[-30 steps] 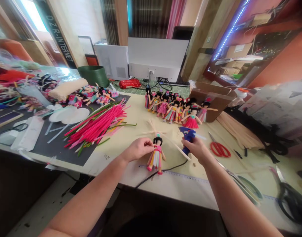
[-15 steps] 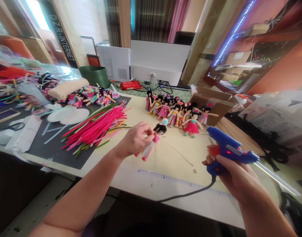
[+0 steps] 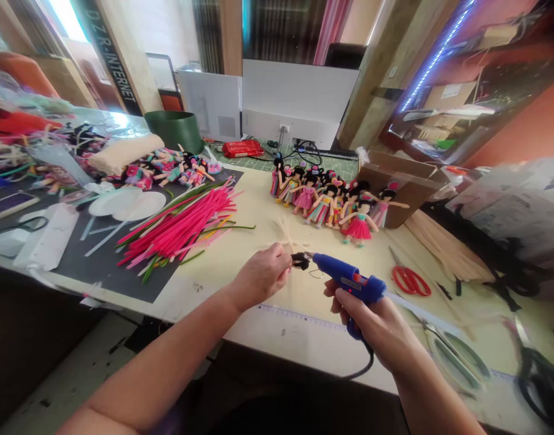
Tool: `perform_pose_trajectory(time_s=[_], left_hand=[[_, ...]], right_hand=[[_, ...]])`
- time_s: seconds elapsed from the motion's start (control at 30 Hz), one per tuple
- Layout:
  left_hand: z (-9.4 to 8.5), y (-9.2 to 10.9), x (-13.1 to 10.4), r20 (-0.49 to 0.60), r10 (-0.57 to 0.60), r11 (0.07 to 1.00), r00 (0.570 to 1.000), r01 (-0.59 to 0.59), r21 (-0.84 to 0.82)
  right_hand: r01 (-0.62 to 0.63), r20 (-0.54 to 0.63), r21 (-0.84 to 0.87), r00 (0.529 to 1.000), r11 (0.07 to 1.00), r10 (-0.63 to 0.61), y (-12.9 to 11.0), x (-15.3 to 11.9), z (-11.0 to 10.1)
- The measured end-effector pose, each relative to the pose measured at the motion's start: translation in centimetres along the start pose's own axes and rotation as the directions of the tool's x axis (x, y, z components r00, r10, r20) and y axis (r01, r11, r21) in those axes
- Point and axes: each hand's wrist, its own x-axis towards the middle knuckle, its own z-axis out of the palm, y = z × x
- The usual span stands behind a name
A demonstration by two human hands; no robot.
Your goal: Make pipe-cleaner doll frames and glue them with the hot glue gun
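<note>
My left hand (image 3: 264, 273) is closed around a small doll, of which only the black-haired head (image 3: 300, 261) pokes out past the fingers. The doll's dress and legs are hidden from me. In my right hand (image 3: 376, 323) is a blue glue gun (image 3: 342, 273) with a small red light lit, its cord hanging toward the table's front edge. The nozzle points left and is at the black hair, touching it or very close. Behind the doll lie thin cream-coloured stems (image 3: 286, 231) on the table.
Finished-looking dolls (image 3: 324, 196) stand in a group at the back, before a cardboard box (image 3: 401, 178). Pink and green pipe cleaners (image 3: 181, 232) lie left. Red-handled scissors (image 3: 411, 280), green-handled scissors (image 3: 458, 356) and black-handled scissors (image 3: 542, 377) lie right. A ruler (image 3: 299, 317) runs along the front.
The glue gun in my right hand has come left, its nozzle now at the doll's head. My left hand has turned the doll, so its dress no longer shows.
</note>
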Motion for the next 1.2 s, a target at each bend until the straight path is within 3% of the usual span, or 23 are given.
perform_pose_trajectory(time_s=[0.17, 0.5, 1.2], left_hand=[[1.0, -0.1, -0.7, 0.016, 0.014, 0.995, 1.000, -0.016, 0.099], [1.1, 0.0, -0.7, -0.015, 0.013, 0.997, 1.000, -0.011, 0.079], [1.1, 0.0, -0.7, -0.030, 0.012, 0.998, 0.999, -0.010, 0.065]], right_hand=[[-0.054, -0.021, -0.102, 0.998, 0.993, 0.052, 0.0, -0.3, 0.6], [-0.076, -0.009, -0.200, 0.997, 0.977, 0.076, 1.2, 0.6, 1.1], [-0.057, -0.008, -0.219, 0.998, 0.974, 0.057, 0.8, 0.9, 1.3]])
